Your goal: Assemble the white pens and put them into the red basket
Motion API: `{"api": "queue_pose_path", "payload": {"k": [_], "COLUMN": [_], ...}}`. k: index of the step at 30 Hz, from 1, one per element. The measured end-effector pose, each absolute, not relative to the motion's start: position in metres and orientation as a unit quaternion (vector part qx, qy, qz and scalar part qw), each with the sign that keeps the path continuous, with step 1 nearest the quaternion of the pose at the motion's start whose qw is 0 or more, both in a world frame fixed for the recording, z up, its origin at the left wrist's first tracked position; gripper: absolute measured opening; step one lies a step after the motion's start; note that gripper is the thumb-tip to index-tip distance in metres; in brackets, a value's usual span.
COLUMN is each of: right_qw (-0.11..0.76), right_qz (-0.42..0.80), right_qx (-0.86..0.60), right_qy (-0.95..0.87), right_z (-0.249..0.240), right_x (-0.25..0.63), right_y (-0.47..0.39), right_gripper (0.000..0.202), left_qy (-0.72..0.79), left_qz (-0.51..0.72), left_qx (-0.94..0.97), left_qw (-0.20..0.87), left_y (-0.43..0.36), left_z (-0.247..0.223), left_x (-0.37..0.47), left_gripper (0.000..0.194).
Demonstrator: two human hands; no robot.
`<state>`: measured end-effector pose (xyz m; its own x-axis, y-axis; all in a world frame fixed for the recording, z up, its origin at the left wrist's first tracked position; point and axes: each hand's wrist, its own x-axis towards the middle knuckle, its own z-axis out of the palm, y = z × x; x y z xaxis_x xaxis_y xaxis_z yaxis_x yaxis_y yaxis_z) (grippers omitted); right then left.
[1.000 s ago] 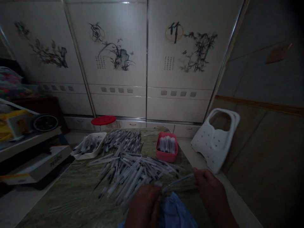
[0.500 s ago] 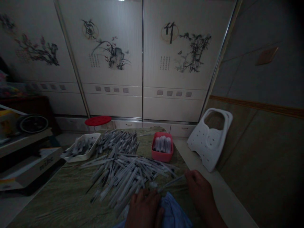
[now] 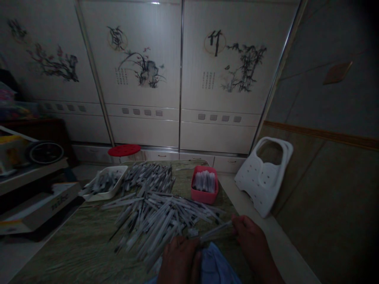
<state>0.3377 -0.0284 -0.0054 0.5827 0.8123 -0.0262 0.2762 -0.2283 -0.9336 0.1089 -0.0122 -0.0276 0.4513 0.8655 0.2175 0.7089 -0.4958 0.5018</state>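
Note:
A slim translucent pen (image 3: 216, 232) slants between my two hands, low above the tabletop. Its right end is pinched in the closed fingers of my right hand (image 3: 250, 240), near the table's right edge. The other end meets the curled fingers of my left hand (image 3: 179, 258), whose fingertips partly hide it. Just ahead of my left hand spreads a big loose pile of similar pens (image 3: 160, 213), clear-bodied with dark ends. Blue cloth (image 3: 217, 266) shows between and below my hands. A small clear piece (image 3: 193, 232) lies by my left fingertips.
A red box (image 3: 204, 196) holding upright pens stands at the table's right side. At the left, a white tray (image 3: 118, 187) holds more clear and dark pieces. Beyond are a red stool (image 3: 124, 150) and a white folded plastic seat (image 3: 263, 179) leaning on the wall.
The whole view has shifted slightly to the right. Both hands keep nearly the same pose, with the pen still stretched between them.

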Motion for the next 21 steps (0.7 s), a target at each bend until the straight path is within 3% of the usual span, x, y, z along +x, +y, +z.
{"api": "queue_pose_path", "payload": {"k": [8, 21], "right_qw": [0.475, 0.587], "right_qz": [0.219, 0.256], "right_qx": [-0.752, -0.707], "right_qy": [-0.402, -0.3], "right_z": [0.012, 0.003], "right_x": [0.324, 0.347], "right_y": [-0.033, -0.033], "right_gripper": [0.046, 0.039], "left_qy": [0.48, 0.471], "left_qz": [0.259, 0.16], "left_qx": [0.819, 0.848], "left_qw": [0.181, 0.182], "left_y": [-0.007, -0.008], "left_z": [-0.038, -0.004], "left_x": [0.111, 0.137], "left_gripper": [0.035, 0.039]}}
